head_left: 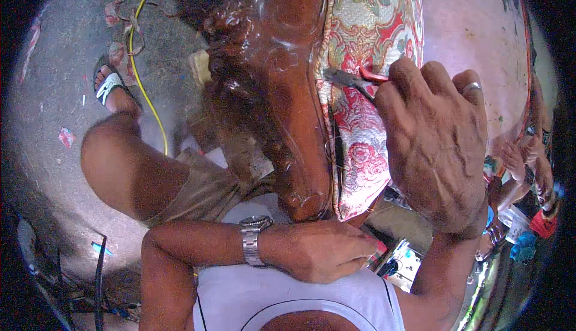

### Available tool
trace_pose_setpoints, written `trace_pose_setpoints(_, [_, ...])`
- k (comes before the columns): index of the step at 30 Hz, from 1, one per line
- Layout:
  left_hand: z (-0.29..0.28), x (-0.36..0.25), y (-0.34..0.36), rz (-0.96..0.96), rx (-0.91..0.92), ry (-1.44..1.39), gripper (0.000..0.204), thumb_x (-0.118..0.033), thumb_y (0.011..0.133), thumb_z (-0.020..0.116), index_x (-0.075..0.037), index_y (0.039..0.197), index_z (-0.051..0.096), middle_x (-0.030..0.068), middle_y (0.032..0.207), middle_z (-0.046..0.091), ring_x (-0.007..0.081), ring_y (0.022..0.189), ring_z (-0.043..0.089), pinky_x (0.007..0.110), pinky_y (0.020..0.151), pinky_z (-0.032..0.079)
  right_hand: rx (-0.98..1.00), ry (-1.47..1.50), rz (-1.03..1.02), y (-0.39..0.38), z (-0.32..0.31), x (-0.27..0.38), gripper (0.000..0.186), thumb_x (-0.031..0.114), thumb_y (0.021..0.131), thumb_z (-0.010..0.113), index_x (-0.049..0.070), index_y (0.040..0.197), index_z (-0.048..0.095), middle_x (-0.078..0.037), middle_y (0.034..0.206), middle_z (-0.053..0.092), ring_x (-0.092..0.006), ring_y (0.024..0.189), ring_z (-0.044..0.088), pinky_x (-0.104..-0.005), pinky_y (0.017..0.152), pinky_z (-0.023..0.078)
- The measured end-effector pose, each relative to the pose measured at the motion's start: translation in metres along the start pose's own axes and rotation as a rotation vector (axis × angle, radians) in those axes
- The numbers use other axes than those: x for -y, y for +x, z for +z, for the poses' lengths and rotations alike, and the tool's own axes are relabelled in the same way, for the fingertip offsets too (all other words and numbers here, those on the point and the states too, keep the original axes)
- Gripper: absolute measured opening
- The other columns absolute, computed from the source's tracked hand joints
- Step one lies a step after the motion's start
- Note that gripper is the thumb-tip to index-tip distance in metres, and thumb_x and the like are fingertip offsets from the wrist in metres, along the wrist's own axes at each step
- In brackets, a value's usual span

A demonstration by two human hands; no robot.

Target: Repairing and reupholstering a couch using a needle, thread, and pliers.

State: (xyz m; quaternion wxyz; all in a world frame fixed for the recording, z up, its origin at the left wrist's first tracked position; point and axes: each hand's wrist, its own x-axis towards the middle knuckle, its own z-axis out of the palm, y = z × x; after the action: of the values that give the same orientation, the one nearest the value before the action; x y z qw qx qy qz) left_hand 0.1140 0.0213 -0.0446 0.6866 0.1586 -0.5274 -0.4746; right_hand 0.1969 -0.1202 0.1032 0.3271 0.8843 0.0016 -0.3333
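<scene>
A carved, glossy brown wooden furniture frame (pixel 294 109) stands before me, with floral red-and-cream upholstery fabric (pixel 363 166) along its right side. My right hand (pixel 435 145), a ring on one finger, is closed around red-handled pliers (pixel 343 79). Their grey metal jaws lie at the fabric's edge beside the wood. Lower down, the edging stands apart from the fabric at a dark gap. My left hand (pixel 327 252), below a steel wristwatch (pixel 255 241), rests close to my body beneath the fabric's lower corner. Its fingers are closed, and a bit of red shows at their tips; what they hold is unclear.
A yellow cord (pixel 141 85) runs across the grey floor at left, among fabric scraps (pixel 67 137). My bent leg (pixel 135 166) is beside the frame. Another person's hands (pixel 519 157) appear at the far right, beyond a pale pinkish surface (pixel 474 37). Black rods (pixel 100 277) stand at lower left.
</scene>
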Motion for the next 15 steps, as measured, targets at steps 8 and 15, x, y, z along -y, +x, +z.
trace_pose_setpoints(8, [0.005,0.003,-0.002,0.077,-0.066,0.048,0.031,-0.015,0.100,0.061,0.009,0.119,0.062,0.0225,0.105,0.066,0.0372,0.096,0.067,0.045,0.088,0.056,-0.004,-0.027,0.065,-0.009,-0.001,0.004,0.018,0.019,0.081,0.064,0.010,0.096,0.066,-0.005,0.105,0.059,-0.0240,0.096,0.058,-0.0430,0.086,0.041])
trace_pose_setpoints(15, [0.001,0.003,0.003,0.042,0.023,-0.051,0.021,-0.021,0.104,0.052,0.000,0.105,0.056,0.0227,0.095,0.061,0.0429,0.093,0.063,0.052,0.083,0.051,-0.079,0.043,0.056,-0.012,0.008,0.001,0.026,0.021,0.078,0.065,0.009,0.100,0.067,-0.005,0.112,0.060,-0.0248,0.096,0.059,-0.0428,0.085,0.040])
